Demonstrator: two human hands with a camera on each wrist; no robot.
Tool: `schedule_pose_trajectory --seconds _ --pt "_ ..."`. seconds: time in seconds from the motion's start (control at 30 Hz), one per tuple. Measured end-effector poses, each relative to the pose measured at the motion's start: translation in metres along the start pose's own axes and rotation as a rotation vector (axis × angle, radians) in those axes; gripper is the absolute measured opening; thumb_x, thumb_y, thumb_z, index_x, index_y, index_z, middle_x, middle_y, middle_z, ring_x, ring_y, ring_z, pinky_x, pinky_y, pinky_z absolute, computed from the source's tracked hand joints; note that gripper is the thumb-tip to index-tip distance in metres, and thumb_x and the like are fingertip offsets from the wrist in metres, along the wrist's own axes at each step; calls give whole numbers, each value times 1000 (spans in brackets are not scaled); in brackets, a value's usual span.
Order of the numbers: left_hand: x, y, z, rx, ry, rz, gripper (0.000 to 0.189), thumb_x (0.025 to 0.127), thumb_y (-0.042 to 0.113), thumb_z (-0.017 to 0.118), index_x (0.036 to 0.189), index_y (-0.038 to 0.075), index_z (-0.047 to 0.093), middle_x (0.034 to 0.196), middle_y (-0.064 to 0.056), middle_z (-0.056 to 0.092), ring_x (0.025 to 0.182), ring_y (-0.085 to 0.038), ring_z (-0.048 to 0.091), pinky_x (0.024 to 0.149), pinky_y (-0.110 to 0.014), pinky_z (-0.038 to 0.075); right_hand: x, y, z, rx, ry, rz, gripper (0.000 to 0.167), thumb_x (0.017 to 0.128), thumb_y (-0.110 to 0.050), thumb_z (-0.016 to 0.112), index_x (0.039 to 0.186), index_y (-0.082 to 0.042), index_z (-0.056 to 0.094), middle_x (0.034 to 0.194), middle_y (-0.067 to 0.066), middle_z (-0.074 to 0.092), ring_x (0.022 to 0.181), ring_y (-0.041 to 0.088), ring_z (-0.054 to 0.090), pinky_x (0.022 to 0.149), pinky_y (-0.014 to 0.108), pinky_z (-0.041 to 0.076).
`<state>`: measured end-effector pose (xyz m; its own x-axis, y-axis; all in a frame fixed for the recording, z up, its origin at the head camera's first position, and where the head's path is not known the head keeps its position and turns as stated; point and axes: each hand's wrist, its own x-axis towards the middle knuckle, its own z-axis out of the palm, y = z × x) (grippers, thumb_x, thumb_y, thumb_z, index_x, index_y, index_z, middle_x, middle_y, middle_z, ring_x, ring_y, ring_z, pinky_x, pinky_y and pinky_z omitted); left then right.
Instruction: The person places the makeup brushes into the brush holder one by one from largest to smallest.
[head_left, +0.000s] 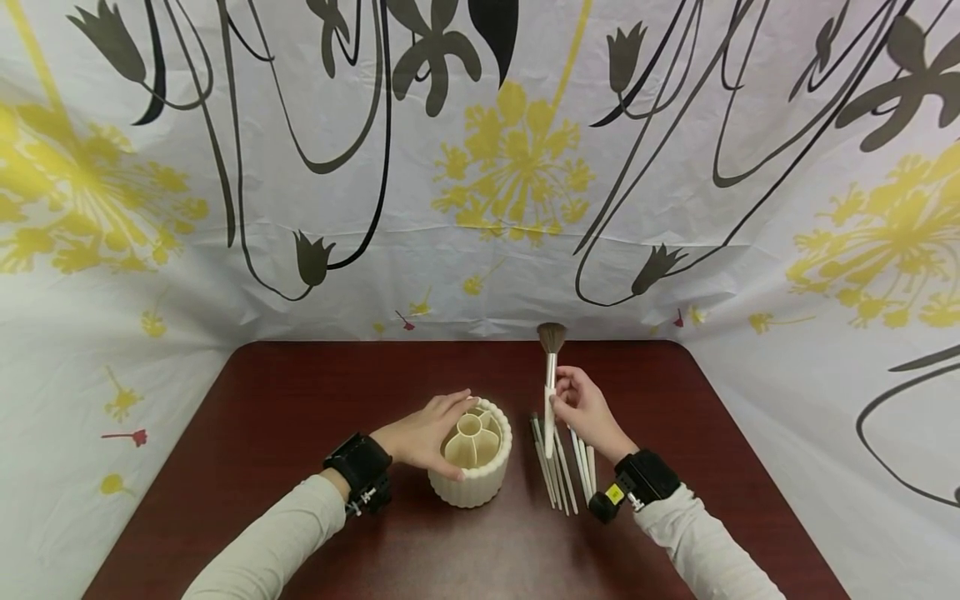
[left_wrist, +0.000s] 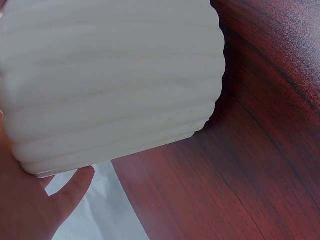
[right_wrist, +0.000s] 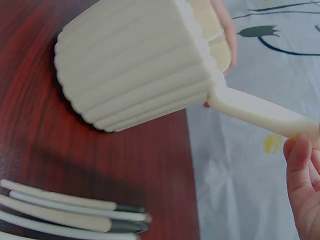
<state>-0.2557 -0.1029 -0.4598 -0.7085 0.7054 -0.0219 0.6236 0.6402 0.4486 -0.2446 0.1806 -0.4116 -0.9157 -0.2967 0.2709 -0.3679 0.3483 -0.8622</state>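
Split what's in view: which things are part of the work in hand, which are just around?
In play:
- left hand, gripping the ribbed holder
- right hand, pinching the big brush, bristles up
- spare brushes lying on the table beside the holder

Just around:
- dark red table
- floral sheet behind and at both sides

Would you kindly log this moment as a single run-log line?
left hand: holds holder | right hand: pinches brush, bristles up | other brushes: flat on table, right of holder
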Motion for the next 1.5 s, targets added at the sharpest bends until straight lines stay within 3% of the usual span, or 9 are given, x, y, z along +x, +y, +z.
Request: schedule_pose_trajectory --seconds 0.3,0.67,1.13,1.5 --pt "1 -2 1 3 -3 -2 108 61 60 69 145 19 16 150 -6 12 133 -25 19 100 -43 33 4 -21 6 -81 103 -245 40 79 16 53 116 17 38 88 21 50 72 8 49 61 20 45" --pt "1 -4 4 7 2 -5 109 60 61 70 145 20 16 150 -5 12 134 -24 19 99 -42 34 5 -34 16 -114 95 -454 42 75 22 53 113 18 34 88 22 50 70 20 51 61 22 46" --pt "1 -5 4 -18 8 3 108 60 61 69 145 20 17 150 -7 13 134 -23 19 100 -42 33 11 -36 31 -163 67 -519 41 73 22 56 107 16 34 83 21 52 69 25 53 58 31 49" --pt "1 -3 0 -26 7 8 108 61 61 70 145 17 18 150 -8 14 134 -25 18 100 -43 33 12 -29 41 -159 47 -487 40 72 22 57 105 16 35 81 23 54 65 27 55 55 35 49"
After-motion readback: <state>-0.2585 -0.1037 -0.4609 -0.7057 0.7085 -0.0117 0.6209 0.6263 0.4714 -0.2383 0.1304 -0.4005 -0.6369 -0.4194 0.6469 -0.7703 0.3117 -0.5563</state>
